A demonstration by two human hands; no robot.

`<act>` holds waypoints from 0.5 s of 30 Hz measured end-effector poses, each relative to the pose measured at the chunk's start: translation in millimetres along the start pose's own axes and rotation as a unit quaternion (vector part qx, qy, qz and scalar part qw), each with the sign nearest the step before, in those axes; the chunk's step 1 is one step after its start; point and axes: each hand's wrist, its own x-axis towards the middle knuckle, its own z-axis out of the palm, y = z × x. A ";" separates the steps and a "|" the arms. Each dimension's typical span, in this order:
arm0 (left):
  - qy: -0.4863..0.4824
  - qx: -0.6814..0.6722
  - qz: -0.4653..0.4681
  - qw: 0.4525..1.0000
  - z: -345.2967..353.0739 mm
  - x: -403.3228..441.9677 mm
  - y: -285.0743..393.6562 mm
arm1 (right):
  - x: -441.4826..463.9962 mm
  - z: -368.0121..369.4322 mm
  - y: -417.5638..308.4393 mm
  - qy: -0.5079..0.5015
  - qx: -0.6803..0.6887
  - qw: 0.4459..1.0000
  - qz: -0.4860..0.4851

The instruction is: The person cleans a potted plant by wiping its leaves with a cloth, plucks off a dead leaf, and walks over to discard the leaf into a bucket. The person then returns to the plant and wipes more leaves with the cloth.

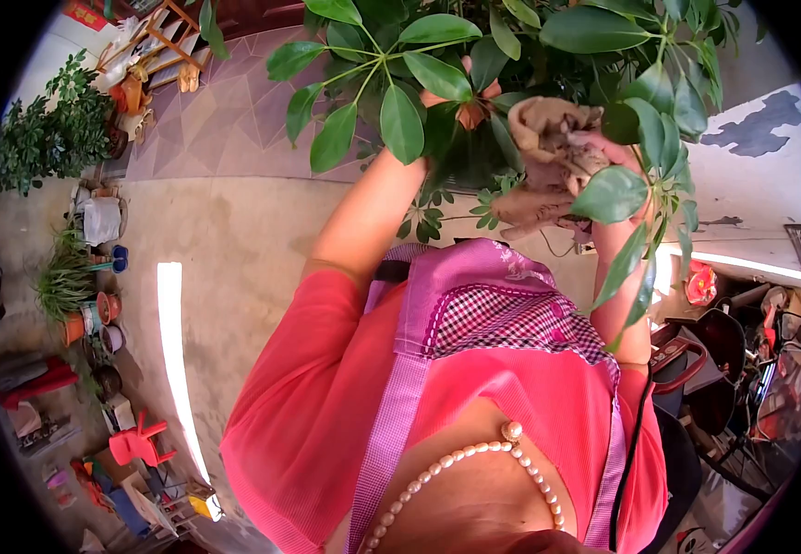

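A large potted plant with glossy green leaves (403, 125) fills the top of the head view. My left hand (470, 113) is in among the leaves, its fingers bent around a leaf and partly covered by the foliage. A crumpled brown cloth (548, 152) is bunched in my right hand (614, 150), to the right of my left hand and close to the leaves. Some of my right fingers are hidden by the cloth and by a leaf in front of the wrist. The plant's pot and lower stems are mostly out of sight.
Potted plants (63, 277) and a small red chair (139, 441) stand along the left. A wooden rack (165, 42) is at the upper left on the tiled floor (234, 102). Dark, cluttered items, including a bag (682, 355), lie at the right beside a peeling white wall (779, 175).
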 end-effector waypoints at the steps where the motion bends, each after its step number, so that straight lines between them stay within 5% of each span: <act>1: 0.119 0.017 0.002 0.993 -3.5 -4.3 -4.7 | 5.0 2.7 0.6 0.018 -0.054 0.995 -0.085; 3: -0.028 -0.148 -0.013 0.989 9.3 -0.4 -9.5 | 13.4 5.1 10.9 0.065 -0.138 0.976 -0.156; 5: 0.012 -0.021 0.040 0.999 34.6 -1.5 -8.1 | 21.8 30.0 -0.4 0.035 -0.080 0.982 -0.166; 8: -0.031 0.108 0.083 0.990 54.7 -9.5 -0.3 | 39.3 48.6 17.6 -0.035 -0.344 0.910 -0.228; 11: -0.012 -0.082 0.044 0.996 23.5 -3.3 -8.6 | 56.4 55.9 55.4 -0.075 -0.447 0.845 -0.285; 13: 0.132 0.048 0.133 0.981 58.7 -8.9 -11.6 | 69.9 45.5 53.7 -0.091 -0.493 0.819 -0.280; 15: 0.076 0.192 0.019 0.978 47.0 -19.8 -1.2 | 85.5 35.7 60.8 -0.056 -0.544 0.786 -0.289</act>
